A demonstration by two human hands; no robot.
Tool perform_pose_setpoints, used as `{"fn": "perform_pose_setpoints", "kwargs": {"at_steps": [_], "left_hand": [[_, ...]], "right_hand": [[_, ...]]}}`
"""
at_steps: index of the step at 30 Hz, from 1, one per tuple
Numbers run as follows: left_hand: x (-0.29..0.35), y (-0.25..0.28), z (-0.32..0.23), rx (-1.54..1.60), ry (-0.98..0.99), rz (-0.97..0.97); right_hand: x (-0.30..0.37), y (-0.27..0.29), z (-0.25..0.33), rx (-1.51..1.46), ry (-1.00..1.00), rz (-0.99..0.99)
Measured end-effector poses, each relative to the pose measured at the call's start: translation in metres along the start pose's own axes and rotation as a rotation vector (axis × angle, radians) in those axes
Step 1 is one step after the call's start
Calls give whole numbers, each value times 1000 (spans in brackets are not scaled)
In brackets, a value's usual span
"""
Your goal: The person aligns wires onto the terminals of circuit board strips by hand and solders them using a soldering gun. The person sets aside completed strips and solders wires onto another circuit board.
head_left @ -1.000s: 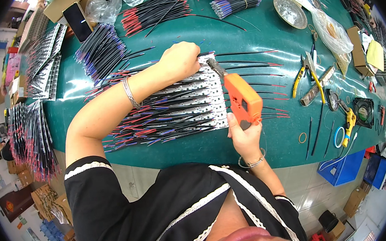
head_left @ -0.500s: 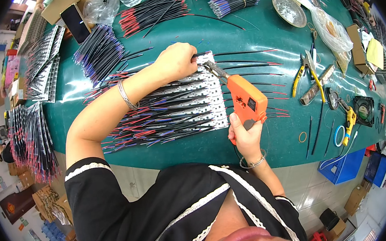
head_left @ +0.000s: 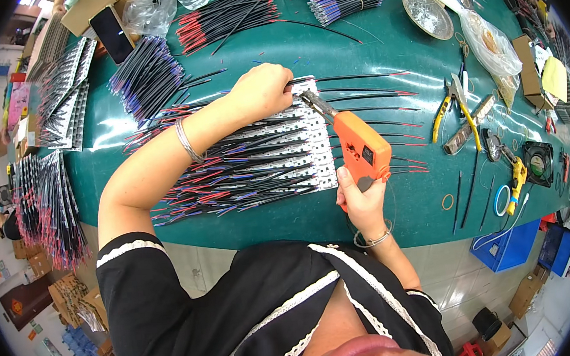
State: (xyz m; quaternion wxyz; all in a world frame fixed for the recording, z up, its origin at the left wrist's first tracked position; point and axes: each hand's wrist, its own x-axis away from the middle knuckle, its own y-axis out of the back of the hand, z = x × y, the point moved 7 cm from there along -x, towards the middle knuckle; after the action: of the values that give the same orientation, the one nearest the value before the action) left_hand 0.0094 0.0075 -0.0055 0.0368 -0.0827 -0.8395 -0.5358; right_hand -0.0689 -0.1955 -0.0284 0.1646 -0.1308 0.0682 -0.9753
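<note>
A white panel of small circuit boards (head_left: 320, 141) lies flat on the table, with many black wires (head_left: 250, 171) with red and blue ends fanned over its left side. Single black wires stick out past its right edge. My left hand (head_left: 262, 90) reaches over the panel's far end, its fingers pinched together; what they grip is hidden behind the knuckles. In my right hand (head_left: 364, 201) is an orange soldering gun (head_left: 362, 147), held by its handle with the fingers wrapped round it. Its metal tip points up and left at the panel, close to my left fingertips.
Bundles of black wires (head_left: 146, 78) lie at the far left, beside a phone (head_left: 112, 36). Wired board strips (head_left: 46, 202) hang over the left edge. Yellow-handled pliers (head_left: 458, 105), a round metal dish (head_left: 428, 15), a plastic bag (head_left: 490, 41) and a small fan (head_left: 538, 162) are at right.
The orange soldering gun has tilted very slightly, its body shifting a little to the left. My left hand stays almost in place at the panel's far end.
</note>
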Motion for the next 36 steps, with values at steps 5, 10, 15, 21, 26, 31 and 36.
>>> {"fn": "perform_pose_setpoints", "kwargs": {"at_steps": [5, 10, 15, 21, 26, 31, 36], "left_hand": [[0, 0, -2, -23, -5, 6], [0, 1, -2, -30, -13, 4], [1, -2, 2, -3, -44, 2], [8, 7, 6, 212, -52, -47], [9, 18, 15, 155, -172, -205], [-4, 24, 22, 401, 145, 11], [-6, 30, 23, 414, 190, -108]], "right_hand": [[0, -1, 9, 132, 112, 0], [0, 13, 13, 12, 57, -51], [-13, 22, 25, 1, 82, -63], [-29, 26, 24, -50, 88, -2], [-30, 15, 31, -10, 116, -35], [-31, 12, 27, -40, 95, -24], [-31, 12, 27, -39, 95, -32]]}}
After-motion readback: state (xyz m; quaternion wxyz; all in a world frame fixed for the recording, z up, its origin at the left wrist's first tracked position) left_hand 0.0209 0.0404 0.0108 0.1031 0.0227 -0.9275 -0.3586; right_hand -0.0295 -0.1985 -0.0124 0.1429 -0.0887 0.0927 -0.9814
